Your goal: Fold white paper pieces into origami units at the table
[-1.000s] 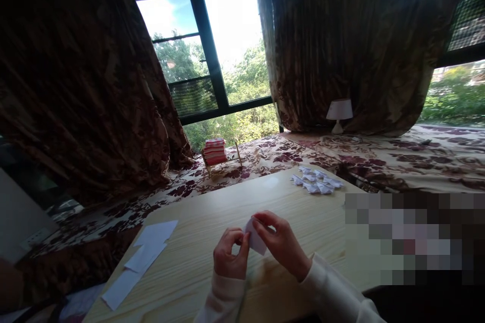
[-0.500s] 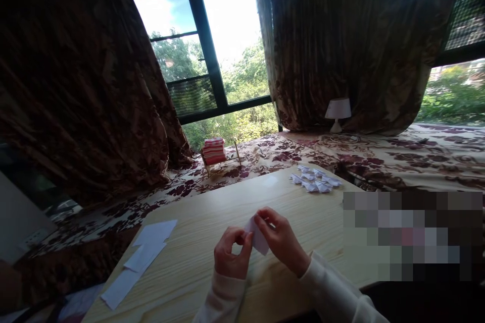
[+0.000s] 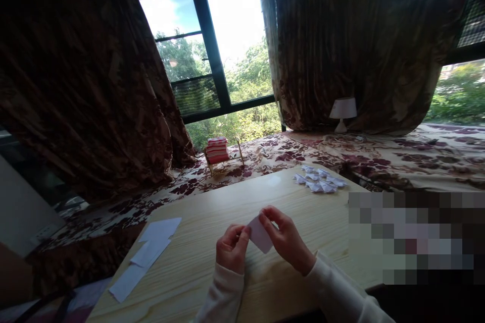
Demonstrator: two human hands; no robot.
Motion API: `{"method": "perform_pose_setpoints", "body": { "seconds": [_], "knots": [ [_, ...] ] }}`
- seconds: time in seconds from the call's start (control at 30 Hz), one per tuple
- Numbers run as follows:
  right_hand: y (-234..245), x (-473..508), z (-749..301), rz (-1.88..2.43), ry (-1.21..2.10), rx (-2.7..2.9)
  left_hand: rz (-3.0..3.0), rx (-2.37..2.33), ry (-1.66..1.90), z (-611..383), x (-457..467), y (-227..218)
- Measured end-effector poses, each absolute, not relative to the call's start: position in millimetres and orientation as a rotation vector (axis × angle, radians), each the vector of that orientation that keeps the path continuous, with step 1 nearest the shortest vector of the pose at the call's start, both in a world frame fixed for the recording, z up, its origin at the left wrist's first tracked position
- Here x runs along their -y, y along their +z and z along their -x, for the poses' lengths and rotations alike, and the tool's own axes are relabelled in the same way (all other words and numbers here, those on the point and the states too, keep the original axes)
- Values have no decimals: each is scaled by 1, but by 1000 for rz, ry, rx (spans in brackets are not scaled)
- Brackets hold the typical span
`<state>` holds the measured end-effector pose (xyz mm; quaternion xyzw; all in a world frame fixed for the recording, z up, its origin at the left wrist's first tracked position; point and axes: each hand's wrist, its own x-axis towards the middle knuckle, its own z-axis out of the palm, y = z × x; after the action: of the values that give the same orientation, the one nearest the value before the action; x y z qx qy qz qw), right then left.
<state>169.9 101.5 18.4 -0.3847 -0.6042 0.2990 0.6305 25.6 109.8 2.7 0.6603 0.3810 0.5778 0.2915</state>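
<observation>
Between both hands, above the wooden table, is a small white piece of paper that looks folded. My left hand pinches its left corner with thumb and fingers. My right hand grips the upper right edge, thumb on the near face and fingers behind. Several white paper strips lie overlapping at the table's left side. Toward the far right corner sits a cluster of small folded white paper pieces.
Beyond the table stretches a ledge with floral cloth. On it stand a small rack with folded striped cloths and a white lamp. Dark curtains flank the window. A blurred-out patch covers the right side.
The paper shows a broader face now, with my left hand's pinch moved to its left corner. My fingers have shifted slightly, and the whole view has moved a little.
</observation>
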Motion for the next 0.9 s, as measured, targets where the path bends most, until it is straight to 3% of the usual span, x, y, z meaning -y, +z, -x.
{"method": "perform_pose_setpoints", "body": {
  "seconds": [0.9],
  "knots": [
    [20, -103, -171, 908, 665, 1375, -1897, -1096, 1628, -30, -109, 2]
  ]
}}
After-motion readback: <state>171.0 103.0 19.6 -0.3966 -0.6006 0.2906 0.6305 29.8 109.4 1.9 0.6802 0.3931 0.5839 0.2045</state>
